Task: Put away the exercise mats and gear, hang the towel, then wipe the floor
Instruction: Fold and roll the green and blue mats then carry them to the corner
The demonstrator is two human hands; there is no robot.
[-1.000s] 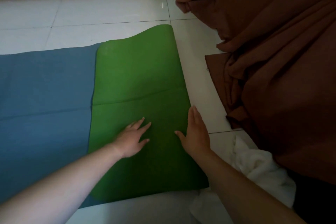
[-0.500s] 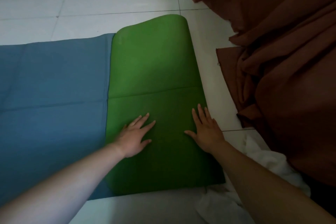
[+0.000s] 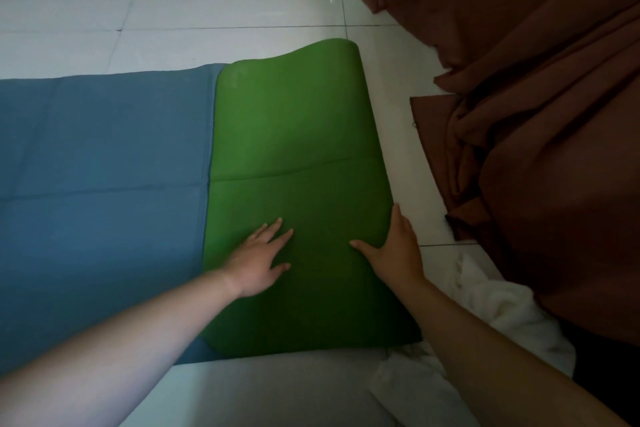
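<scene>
Head view, looking down at a green mat (image 3: 294,135) on a white tile floor (image 3: 207,7). Lies over the right end of a blue mat (image 3: 104,156); cannot tell if 1 folded mat or 2. Left hand (image 3: 258,262) flat on the green, fingers spread and straight. Right hand (image 3: 394,250) flat at the right edge, fingers straight along it, thumb out on the mat. Hands apart, gripping nothing. Likely pressing the fold flat before the next fold or roll. To do it well: push down evenly with both palms, keep the edges lined up, then roll tight from the right. Looks soft and bendy, with 1 crease line across the middle and a wavy, slightly raised far edge. White towel (image 3: 502,308) bunched on the floor just beside the near right corner, not yet hung.
</scene>
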